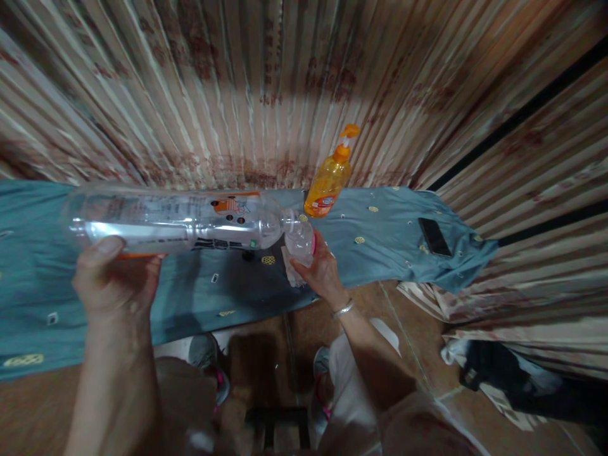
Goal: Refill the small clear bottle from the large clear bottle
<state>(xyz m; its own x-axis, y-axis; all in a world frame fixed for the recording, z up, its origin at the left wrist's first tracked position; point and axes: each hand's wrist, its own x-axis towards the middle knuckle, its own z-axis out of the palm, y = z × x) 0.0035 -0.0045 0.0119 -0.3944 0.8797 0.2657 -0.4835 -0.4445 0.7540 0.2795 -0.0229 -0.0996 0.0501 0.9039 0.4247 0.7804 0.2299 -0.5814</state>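
My left hand point(114, 272) is wrapped round the lower part of a large clear plastic bottle point(166, 218) with an orange and white label. The bottle lies level in the air above the cloth, its neck pointing right. At its mouth, my right hand point(320, 269) grips a small clear plastic container point(299, 240) with a pink edge. The bottle's neck meets this container; whether it sits inside it I cannot tell. A pale folded cloth point(292, 269) shows just below the container, partly hidden by my right hand.
A pump bottle point(327, 187) of orange liquid stands behind my right hand on the teal patterned cloth point(375, 247). A black phone point(434, 237) lies at the right end. Pleated curtains point(228, 95) hang behind and to the right. Dark and white fabric point(503, 367) lies at lower right.
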